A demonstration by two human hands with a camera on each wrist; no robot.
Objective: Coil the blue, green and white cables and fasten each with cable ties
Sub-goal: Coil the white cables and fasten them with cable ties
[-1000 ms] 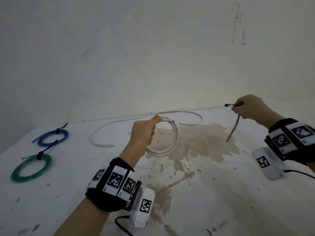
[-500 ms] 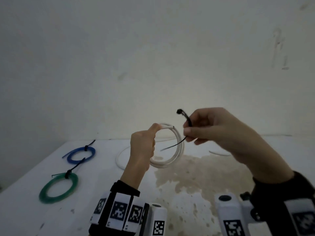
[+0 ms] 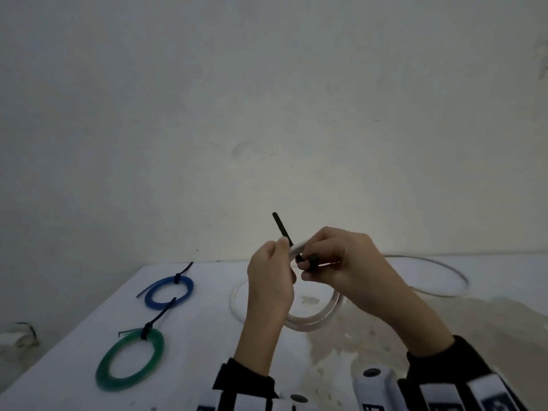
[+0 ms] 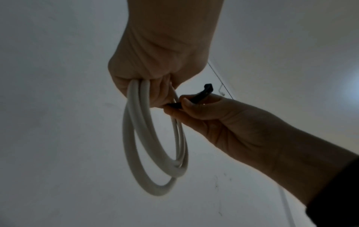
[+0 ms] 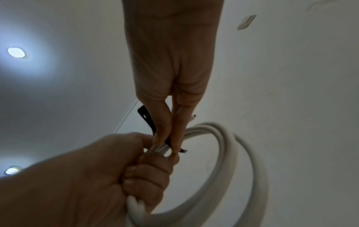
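My left hand (image 3: 271,280) grips the top of the white cable coil (image 3: 311,321), which hangs in two loops (image 4: 155,145) above the table. My right hand (image 3: 338,262) pinches a black cable tie (image 3: 283,229) against the coil's top, right beside the left fingers. The tie's tail sticks up and its square head (image 3: 313,258) shows by the right fingers. In the right wrist view the tie (image 5: 147,119) crosses the cable strands between two fingertips. The rest of the white cable (image 3: 439,280) lies loose on the table at the right. The blue coil (image 3: 169,293) and green coil (image 3: 130,358) lie tied at the left.
A white table (image 3: 192,366) with a brown stain (image 3: 444,330) at the right stands against a plain wall. Its left edge runs diagonally beside the green coil. Ceiling lights (image 5: 17,52) show in the right wrist view.
My right hand brought the cable tie from the right over to the coil held by the left hand. The tie now lies across the coil's top, tail upward. The view tilted up.
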